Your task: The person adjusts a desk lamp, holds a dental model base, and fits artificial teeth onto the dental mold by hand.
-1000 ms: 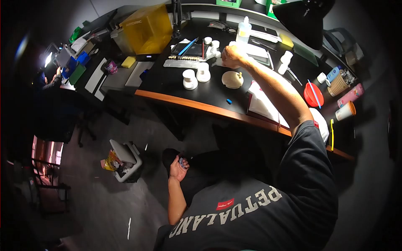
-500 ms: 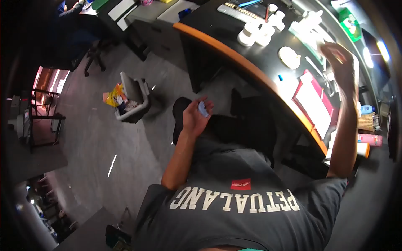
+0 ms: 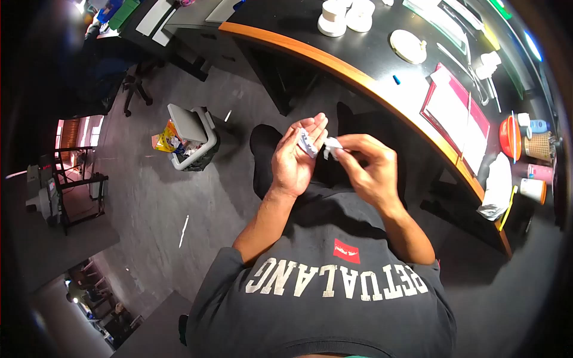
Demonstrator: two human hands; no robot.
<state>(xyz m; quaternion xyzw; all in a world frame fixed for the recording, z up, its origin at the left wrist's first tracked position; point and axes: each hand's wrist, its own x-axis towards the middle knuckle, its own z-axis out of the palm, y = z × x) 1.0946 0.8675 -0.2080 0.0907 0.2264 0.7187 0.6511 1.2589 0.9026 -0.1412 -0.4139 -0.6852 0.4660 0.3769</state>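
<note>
Both hands are together over the lap now: the right hand (image 3: 369,167), which a second ago was up over the desk, has come down and meets the left hand (image 3: 296,156) in front of the chest. The left hand is cupped, fingers half curled, holding a small pale bluish piece (image 3: 307,143) upright between thumb and fingertips, the same piece it was holding low by the knee a moment ago. The right hand's fingers are pinched tight on a small white part (image 3: 332,147), and the two bits sit just beside each other, possibly touching; I cannot tell. So the reach to the desk looks finished, and the work, as I judge it, has shifted to fitting or comparing these two pieces in the hands. Beyond them, the black desk (image 3: 334,56) with its orange edge curves past, and a grey waste bin (image 3: 192,136) stands on the floor to the left.
</note>
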